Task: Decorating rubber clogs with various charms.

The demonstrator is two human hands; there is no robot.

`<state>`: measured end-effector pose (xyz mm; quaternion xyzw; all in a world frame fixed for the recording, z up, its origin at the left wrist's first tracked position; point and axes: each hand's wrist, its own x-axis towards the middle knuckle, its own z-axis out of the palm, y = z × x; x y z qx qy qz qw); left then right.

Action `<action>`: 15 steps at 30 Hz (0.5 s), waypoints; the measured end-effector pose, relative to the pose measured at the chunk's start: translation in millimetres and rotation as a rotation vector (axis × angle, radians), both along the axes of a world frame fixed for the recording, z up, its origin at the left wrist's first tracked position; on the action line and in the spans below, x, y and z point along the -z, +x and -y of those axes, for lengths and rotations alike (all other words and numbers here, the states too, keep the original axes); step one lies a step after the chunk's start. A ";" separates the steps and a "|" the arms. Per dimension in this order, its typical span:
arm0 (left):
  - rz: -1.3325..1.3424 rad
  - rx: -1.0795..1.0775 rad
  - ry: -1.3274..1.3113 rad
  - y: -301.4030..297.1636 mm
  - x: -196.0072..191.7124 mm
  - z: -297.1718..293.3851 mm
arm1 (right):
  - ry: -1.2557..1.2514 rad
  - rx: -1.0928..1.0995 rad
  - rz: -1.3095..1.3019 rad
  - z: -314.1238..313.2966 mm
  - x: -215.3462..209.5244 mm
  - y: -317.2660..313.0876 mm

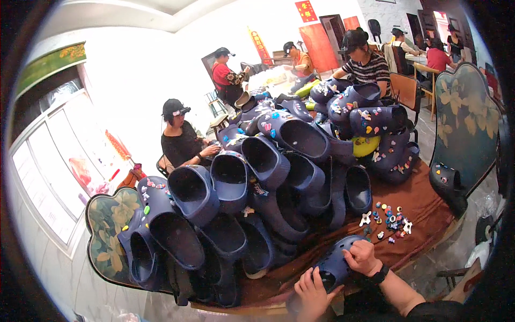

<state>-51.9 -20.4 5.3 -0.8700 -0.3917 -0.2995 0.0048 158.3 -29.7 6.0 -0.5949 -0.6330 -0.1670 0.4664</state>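
Observation:
A navy blue clog [333,258] with holes in its upper is at the near edge of the table, toe pointing away from me. My left hand [312,296] grips it around the foot opening, fingers bent over the rim. Over the toe part, my right hand [363,258] is closed with its fingers curled against the upper; anything small between the fingertips is hidden. Just beyond my right hand lies a loose scatter of small colourful shoe charms [396,224], some of them white. A black band circles my right wrist.
A high pile of navy clogs [222,236], several with charms fitted, covers the left and middle of the brown cloth [413,201]. One clog [448,185] leans by the floral panel [464,118] at right. Several people in caps sit around the far side.

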 end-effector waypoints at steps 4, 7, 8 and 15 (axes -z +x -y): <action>0.024 -0.011 0.005 3.2 1.4 -1.2 | 0.035 -0.024 0.016 -3.5 2.0 2.4; -0.023 -0.015 -0.020 0.0 -2.2 -0.6 | -0.029 -0.073 -0.043 -3.7 3.1 9.5; -0.027 -0.018 -0.027 -2.2 -2.9 2.5 | -0.036 -0.075 -0.047 -0.3 -2.1 12.1; -0.026 0.052 -0.099 -2.8 0.2 8.0 | -0.298 0.322 -0.044 5.1 1.9 81.3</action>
